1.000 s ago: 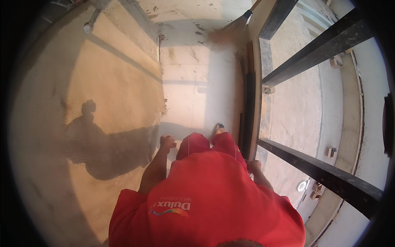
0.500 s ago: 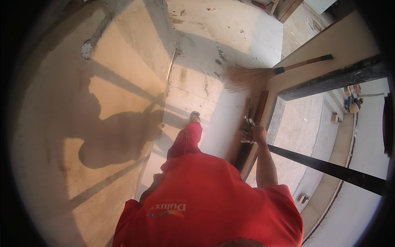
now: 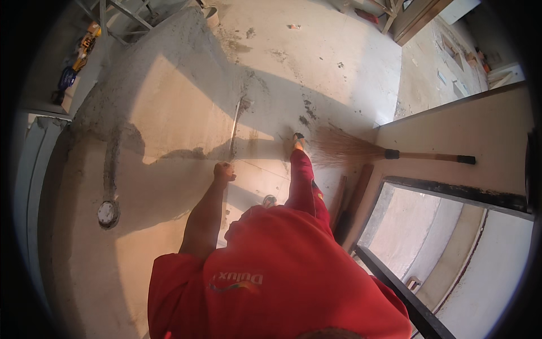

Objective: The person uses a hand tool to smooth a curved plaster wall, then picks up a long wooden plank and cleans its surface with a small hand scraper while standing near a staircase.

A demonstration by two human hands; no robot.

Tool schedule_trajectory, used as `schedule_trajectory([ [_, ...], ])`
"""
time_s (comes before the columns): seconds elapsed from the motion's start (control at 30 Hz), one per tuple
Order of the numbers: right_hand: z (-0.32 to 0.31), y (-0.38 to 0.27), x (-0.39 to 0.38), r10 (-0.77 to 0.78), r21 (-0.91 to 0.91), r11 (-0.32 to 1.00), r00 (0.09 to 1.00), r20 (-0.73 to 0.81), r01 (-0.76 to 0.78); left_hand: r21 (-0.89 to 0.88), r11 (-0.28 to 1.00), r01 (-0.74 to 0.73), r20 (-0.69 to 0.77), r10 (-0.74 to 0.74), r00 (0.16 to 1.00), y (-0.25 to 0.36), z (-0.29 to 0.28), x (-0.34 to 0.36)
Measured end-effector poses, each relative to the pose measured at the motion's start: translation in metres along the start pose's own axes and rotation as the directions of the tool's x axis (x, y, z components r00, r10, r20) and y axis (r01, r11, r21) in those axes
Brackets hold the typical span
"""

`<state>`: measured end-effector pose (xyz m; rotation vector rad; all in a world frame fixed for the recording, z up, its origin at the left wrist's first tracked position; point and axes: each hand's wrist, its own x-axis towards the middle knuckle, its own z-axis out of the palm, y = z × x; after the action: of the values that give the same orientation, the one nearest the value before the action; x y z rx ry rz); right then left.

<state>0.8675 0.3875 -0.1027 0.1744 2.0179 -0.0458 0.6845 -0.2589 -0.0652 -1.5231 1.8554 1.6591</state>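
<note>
My left hand (image 3: 224,171) hangs forward at the end of my bare forearm, its fingers curled into a loose fist. Nothing shows in it. It is over the edge where the plastered wall (image 3: 164,186) meets the floor, apart from both as far as I can tell. My right hand is out of sight, hidden behind my red shirt (image 3: 305,271). Ahead and to the right, a straw broom (image 3: 355,150) leans with its handle along the low wall under the window opening.
One foot (image 3: 298,138) is forward on the dusty pale floor (image 3: 316,51). A dark-framed window opening (image 3: 435,220) lies to the right, with boards (image 3: 355,195) along its wall. A round wall fitting (image 3: 107,214) is at left. Metal frame legs (image 3: 127,14) and a bucket (image 3: 212,17) stand farther off.
I have stepped forward and my view has turned. My left arm has swung into view. My right hand, which held a crumpled greyish bundle by the window, has gone out of view.
</note>
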Motion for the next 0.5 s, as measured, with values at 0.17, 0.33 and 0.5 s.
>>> schedule_trajectory([
  [0.17, -0.141, -0.028, 0.083, 0.118, 0.219, 0.97, 0.991, -0.056, -0.103, -0.178, 0.958, -0.225, 0.134, 0.25, 0.959, 0.13, 0.076, 0.061],
  [0.33, -0.371, -0.114, 0.213, 0.22, 0.34, 0.934, 0.925, -0.31, -0.109, -0.061, 0.992, -0.111, -0.013, 0.11, 0.994, 0.176, 0.092, 0.09],
  [0.5, -0.641, -0.234, 0.321, -0.106, 0.288, 0.889, 0.772, -0.627, 0.355, -0.131, 0.975, 0.178, 0.018, -0.177, 0.984, 0.182, 0.075, 0.117],
])
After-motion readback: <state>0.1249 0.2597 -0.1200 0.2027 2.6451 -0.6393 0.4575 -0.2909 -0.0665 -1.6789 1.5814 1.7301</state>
